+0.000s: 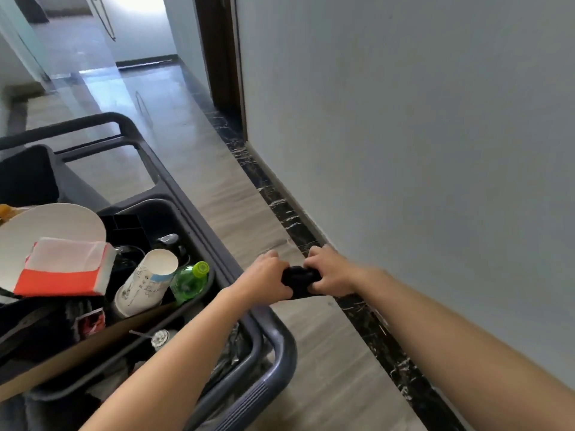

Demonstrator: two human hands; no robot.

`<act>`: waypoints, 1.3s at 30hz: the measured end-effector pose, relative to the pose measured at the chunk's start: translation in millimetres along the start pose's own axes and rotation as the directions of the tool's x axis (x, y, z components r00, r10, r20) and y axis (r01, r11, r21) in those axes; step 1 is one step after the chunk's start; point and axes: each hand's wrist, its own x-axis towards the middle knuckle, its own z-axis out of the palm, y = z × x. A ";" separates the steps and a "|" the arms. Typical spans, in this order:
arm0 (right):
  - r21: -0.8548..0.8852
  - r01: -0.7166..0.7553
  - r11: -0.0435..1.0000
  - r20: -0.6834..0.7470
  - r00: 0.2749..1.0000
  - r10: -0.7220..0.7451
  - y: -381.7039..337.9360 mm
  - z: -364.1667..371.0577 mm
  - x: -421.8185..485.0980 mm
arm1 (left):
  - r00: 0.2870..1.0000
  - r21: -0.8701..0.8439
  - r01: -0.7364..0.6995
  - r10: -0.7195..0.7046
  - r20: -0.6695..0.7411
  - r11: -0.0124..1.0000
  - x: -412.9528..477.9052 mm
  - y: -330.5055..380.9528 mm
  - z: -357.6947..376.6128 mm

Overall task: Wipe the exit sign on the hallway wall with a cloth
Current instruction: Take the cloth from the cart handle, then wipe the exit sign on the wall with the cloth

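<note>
A small black cloth (300,279) is bunched between both hands, low in the middle of the head view, above the floor beside the wall. My left hand (267,276) grips its left side and my right hand (331,272) grips its right side, fingers curled into the fabric. Both forearms reach forward from the bottom of the frame. The pale grey hallway wall (420,135) fills the right side. No exit sign shows in this view.
A dark grey cleaning cart (202,219) stands at my left, loaded with a paper cup (146,283), a green bottle (189,281), a white plate (53,225) and a red-and-white packet (65,269). A dark doorway (222,57) opens ahead. A black marble strip (289,219) runs along the wall's foot.
</note>
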 end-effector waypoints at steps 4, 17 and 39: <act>0.120 -0.128 0.985 -0.126 0.982 0.143 65.1 -7.5 -68.5 | 0.981 0.000 -0.178 0.177 0.082 0.984 51.2 81.8 8.4; 0.545 -0.515 0.662 -0.154 0.715 0.682 243.4 57.2 -340.5 | 0.688 0.002 -0.609 0.527 0.500 0.793 130.7 392.6 140.1; 0.620 -0.719 0.313 -0.150 0.283 0.947 442.9 314.9 -318.1 | 0.594 0.141 -0.780 0.651 0.473 0.610 272.3 451.4 434.8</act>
